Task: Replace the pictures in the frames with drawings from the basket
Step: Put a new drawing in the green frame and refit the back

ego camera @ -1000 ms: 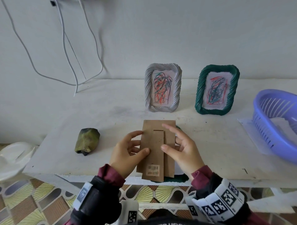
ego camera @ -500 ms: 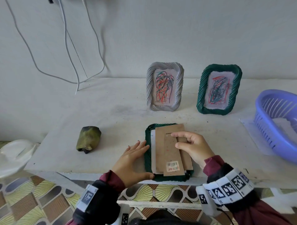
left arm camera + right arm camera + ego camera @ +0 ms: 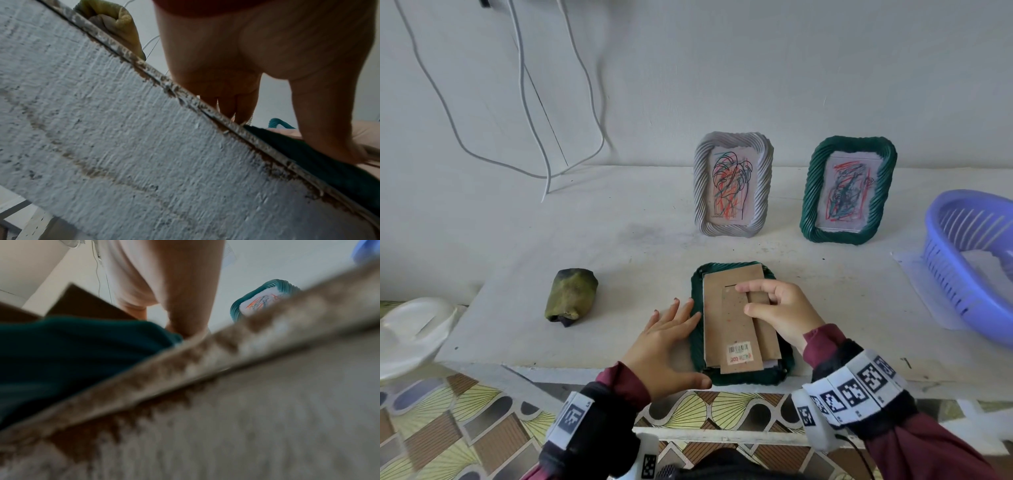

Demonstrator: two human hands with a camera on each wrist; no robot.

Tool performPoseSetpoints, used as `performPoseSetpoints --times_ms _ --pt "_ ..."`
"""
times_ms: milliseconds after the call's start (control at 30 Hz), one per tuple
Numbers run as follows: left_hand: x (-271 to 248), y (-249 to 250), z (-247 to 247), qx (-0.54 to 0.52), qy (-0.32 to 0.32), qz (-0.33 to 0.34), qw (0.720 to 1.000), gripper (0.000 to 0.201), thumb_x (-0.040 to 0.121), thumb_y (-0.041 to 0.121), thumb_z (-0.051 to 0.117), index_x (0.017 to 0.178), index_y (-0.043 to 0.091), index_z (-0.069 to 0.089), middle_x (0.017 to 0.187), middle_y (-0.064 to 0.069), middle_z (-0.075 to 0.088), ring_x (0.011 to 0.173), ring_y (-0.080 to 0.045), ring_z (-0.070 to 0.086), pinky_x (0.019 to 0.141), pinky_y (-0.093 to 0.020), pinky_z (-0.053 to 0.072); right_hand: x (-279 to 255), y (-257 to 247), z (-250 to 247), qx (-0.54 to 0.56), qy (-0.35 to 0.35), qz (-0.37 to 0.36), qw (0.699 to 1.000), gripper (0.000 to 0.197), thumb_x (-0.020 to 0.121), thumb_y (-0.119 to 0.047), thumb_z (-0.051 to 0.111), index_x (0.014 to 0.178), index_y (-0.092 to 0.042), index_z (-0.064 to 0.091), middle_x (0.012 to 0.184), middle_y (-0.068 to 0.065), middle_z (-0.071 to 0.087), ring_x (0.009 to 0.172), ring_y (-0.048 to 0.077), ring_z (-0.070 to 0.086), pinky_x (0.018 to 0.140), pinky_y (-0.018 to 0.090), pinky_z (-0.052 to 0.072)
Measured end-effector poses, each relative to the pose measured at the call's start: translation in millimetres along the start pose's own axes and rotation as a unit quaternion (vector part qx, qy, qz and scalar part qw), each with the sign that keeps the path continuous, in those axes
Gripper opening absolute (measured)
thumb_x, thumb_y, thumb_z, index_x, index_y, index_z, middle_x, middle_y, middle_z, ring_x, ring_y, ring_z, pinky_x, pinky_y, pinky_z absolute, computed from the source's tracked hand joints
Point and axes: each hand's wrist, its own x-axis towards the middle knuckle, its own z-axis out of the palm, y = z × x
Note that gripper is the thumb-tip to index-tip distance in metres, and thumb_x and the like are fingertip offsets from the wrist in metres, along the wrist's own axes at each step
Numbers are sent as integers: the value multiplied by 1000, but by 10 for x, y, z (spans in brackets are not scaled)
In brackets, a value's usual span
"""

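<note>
A dark green frame point(image 3: 743, 377) lies face down at the table's front edge, with a brown cardboard backing point(image 3: 729, 329) resting on it. My right hand point(image 3: 744, 298) pinches the backing's stand flap between thumb and curled fingers. My left hand point(image 3: 688, 342) lies flat with straight fingers along the frame's left edge, its thumb at the front corner. Behind stand a grey frame point(image 3: 732, 185) and a second green frame point(image 3: 847, 190), each showing a scribbled drawing. The purple basket point(image 3: 969, 253) at the far right holds white paper. In the right wrist view the lying frame point(image 3: 72, 345) is blurred.
An olive crumpled lump point(image 3: 571, 296) sits on the table left of my hands. A white plastic object point(image 3: 410, 329) lies off the table's left end. White cables point(image 3: 530, 113) hang down the wall. A paper sheet point(image 3: 924, 284) lies under the basket.
The backing, held up in both hands a second ago, now lies on the face-down green frame. My left hand let go of it and moved to the frame's left edge.
</note>
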Motion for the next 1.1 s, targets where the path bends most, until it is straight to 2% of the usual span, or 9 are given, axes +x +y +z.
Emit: performPoseSetpoints --times_ms 100,167,300,367,500,833,967,1033,1100 --pt "-2 -3 5 4 0 0 1000 114 46 78 44 144 29 13 143 18 -11 133 1 -21 107 -21 -18 -2 8 15 -41 -1 -16 999 31 80 -5 63 97 -30 67 111 -5 62 105 12 54 94 19 43" --pt "1 -6 7 6 -2 1 1000 112 46 78 44 144 31 13 143 18 -12 132 1 -21 107 -22 -18 -14 11 22 -65 6 -32 997 31 80 -6 63 100 -30 66 113 -8 60 108 7 52 94 21 41" --pt "10 2 6 6 -5 -2 1000 113 46 77 44 144 31 13 142 18 -13 131 1 -22 107 -22 -18 -51 5 28 -157 44 -80 983 33 81 -9 63 109 -26 61 108 -13 54 89 -8 43 88 14 34" --pt "10 6 5 10 -5 -3 1000 114 45 77 43 144 30 12 142 18 -14 131 2 -22 107 -22 -18 -58 9 42 -191 56 -102 975 32 81 -11 63 110 -24 61 111 -13 54 100 -2 44 89 11 30" --pt "12 3 14 14 -3 -7 1000 117 45 78 42 145 27 10 142 18 -15 131 2 -22 106 -22 -19 -78 39 60 -279 83 -125 949 33 80 -18 65 113 -25 61 125 -4 58 115 20 46 93 24 34" --pt "-13 4 60 15 18 -3 1000 113 49 80 39 145 28 9 145 16 -16 133 0 -23 110 -25 -17 -183 122 50 -344 87 -114 928 37 84 -30 61 121 -27 56 134 -6 51 115 18 38 94 27 31" --pt "-7 11 112 14 44 -3 999 122 45 95 26 145 26 8 145 14 -14 136 -2 -20 110 -25 -15 -254 191 54 -314 100 -113 937 41 84 -29 62 124 -24 55 130 -6 54 116 18 40 92 23 31" --pt "12 36 128 -27 76 -18 997 119 50 96 13 144 23 17 145 14 -8 137 -3 -15 111 -24 -10 -273 215 47 -284 113 -110 946 41 85 -25 62 125 -22 54 123 -3 57 113 17 44 89 20 32" --pt "49 80 126 -61 104 -35 992 97 67 83 24 143 22 25 145 13 -3 140 -5 -10 111 -23 -7 -277 240 37 -257 120 -97 954 41 86 -24 60 126 -24 52 112 1 59 105 15 48 84 20 37"
